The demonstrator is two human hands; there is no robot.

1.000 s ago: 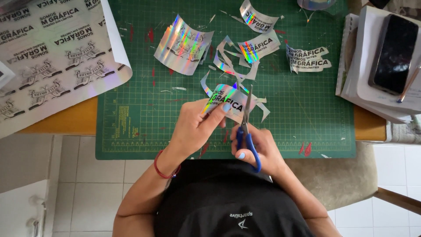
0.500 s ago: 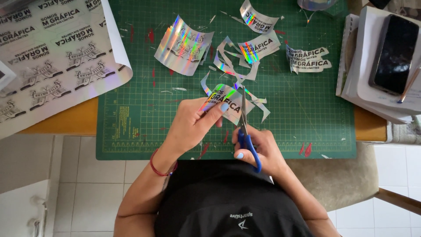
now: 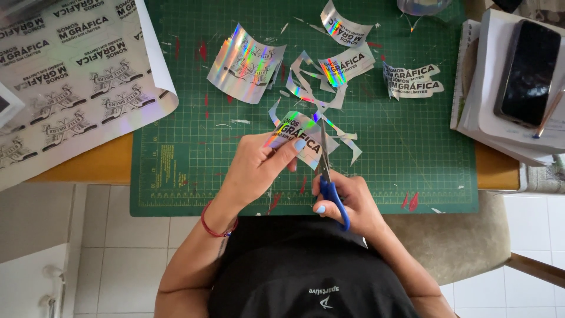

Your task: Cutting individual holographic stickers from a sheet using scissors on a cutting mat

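Head view: your left hand (image 3: 256,171) pinches one sticker (image 3: 297,136), right hand (image 3: 347,200) grips one pair of scissors (image 3: 327,176); four cut stickers lie farther up the mat (image 3: 176,176), whose near edge is open.

Your left hand (image 3: 254,171) pinches a sticker piece (image 3: 301,136) over the cutting mat (image 3: 176,176), and your right hand (image 3: 347,203) sits just right of it, holding scissors (image 3: 327,176) whose blades reach into that piece. Beyond both hands lie cut stickers (image 3: 247,63) and scraps (image 3: 306,82) on the mat. Far left of your left hand lies a printed sheet (image 3: 65,76); far right of your right hand, a phone (image 3: 525,70) rests on stacked paper (image 3: 477,112).
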